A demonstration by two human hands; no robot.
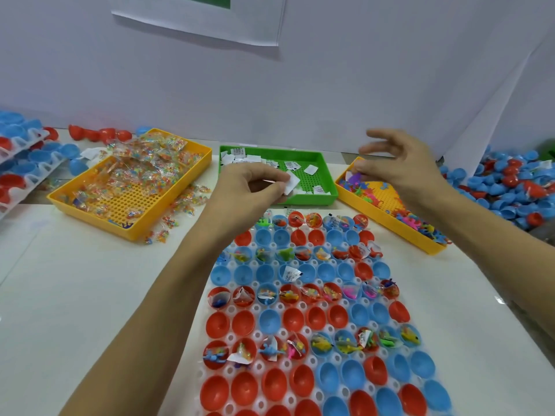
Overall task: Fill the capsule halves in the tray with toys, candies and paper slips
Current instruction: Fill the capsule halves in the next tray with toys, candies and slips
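Pale wall point(360, 85) with pinned paper sheet point(210, 22) behind white table point(75, 295)

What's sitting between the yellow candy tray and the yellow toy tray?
In the head view, the green tray of paper slips lies between the candy tray and toy tray. The left hand pinches a slip over it.

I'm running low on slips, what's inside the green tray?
White paper slips lie scattered in the green tray, mostly along its far side, with bare perforated floor showing. The left hand, pinching one slip, covers the near-left part.
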